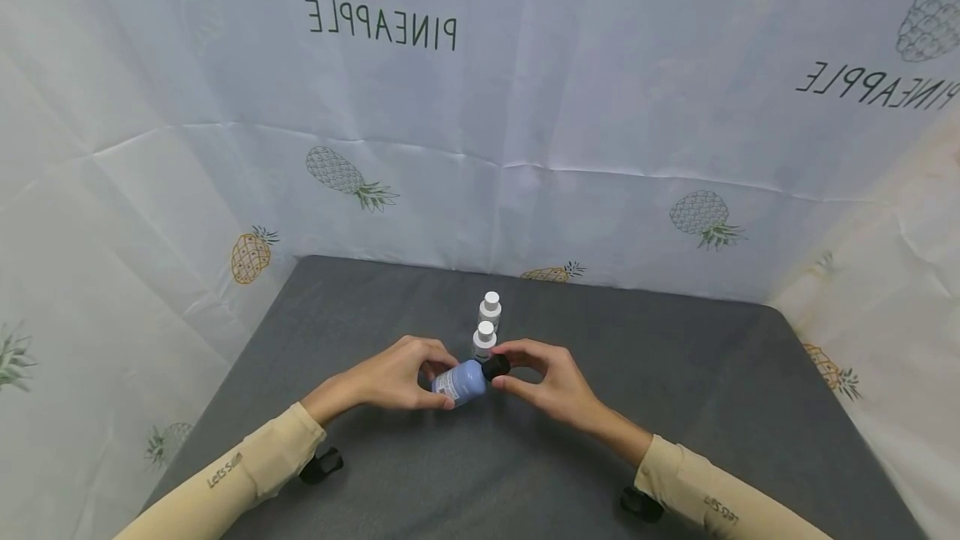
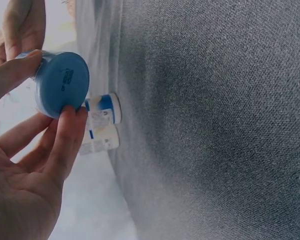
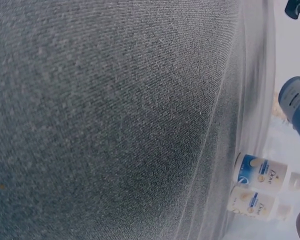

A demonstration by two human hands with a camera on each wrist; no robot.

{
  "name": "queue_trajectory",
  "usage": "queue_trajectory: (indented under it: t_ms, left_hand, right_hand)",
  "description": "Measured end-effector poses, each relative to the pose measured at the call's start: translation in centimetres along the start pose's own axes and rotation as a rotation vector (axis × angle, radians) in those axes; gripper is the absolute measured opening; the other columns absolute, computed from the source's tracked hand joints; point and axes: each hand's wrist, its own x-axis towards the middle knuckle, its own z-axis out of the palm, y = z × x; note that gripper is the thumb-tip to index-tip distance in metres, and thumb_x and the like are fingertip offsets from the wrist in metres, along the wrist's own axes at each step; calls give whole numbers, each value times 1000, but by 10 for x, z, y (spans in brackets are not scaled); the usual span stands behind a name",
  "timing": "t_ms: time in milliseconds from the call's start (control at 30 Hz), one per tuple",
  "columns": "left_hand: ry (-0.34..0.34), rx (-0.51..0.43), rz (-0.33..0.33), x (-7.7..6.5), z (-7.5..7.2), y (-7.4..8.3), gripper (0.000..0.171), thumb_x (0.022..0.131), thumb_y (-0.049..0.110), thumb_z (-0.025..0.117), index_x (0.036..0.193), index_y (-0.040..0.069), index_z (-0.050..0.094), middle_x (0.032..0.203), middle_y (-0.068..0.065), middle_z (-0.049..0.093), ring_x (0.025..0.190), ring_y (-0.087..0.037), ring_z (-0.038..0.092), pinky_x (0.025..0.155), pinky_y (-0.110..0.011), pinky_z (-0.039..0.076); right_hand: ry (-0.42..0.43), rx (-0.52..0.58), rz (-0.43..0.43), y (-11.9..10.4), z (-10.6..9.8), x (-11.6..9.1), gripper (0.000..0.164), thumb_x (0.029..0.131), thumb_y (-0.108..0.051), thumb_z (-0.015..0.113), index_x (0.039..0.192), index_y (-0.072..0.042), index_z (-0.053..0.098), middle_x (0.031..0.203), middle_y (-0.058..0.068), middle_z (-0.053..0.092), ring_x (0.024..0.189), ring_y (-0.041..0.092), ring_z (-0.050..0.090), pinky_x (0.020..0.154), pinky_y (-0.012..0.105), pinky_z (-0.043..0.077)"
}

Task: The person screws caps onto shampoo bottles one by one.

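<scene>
A blue bottle (image 1: 463, 383) with a black cap (image 1: 495, 367) is held tilted above the grey table, cap toward the right. My left hand (image 1: 405, 375) grips the bottle's body between thumb and fingers. In the left wrist view the bottle's round base (image 2: 65, 85) faces the camera, with printed marks on it. At the other end my right hand (image 1: 551, 382) pinches the black cap. Just behind the hands stand two white bottles, a nearer one (image 1: 484, 342) and a farther one (image 1: 491, 309), both with white caps. Their labels show blue parts in the right wrist view.
A grey cloth-covered table (image 1: 660, 390) spreads around the hands. White curtains (image 1: 600, 107) printed with pineapples hang behind it and along both sides. Black wrist straps (image 1: 322, 467) show at both cuffs.
</scene>
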Motion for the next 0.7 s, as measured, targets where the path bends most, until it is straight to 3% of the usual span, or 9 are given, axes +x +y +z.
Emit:
queue_trajectory:
  t_ms: [333, 700]
  left_hand:
    - [-15, -29, 28, 1, 0, -3, 43, 92, 27, 88, 127, 4, 78, 117, -5, 77, 97, -4, 70, 88, -32, 67]
    - [-23, -63, 22, 3, 0, -3, 41, 92, 25, 88, 126, 5, 78, 114, -5, 76, 94, -3, 71, 86, -29, 67]
  right_hand:
    - [-36, 65, -11, 3, -3, -1, 38, 93, -6, 84, 130, -6, 75, 129, 17, 78, 116, 10, 76, 104, 28, 63]
    - [-12, 50, 20, 0, -1, 1, 38, 93, -8, 86, 129, -6, 75, 126, 16, 78, 110, 9, 77, 100, 27, 64]
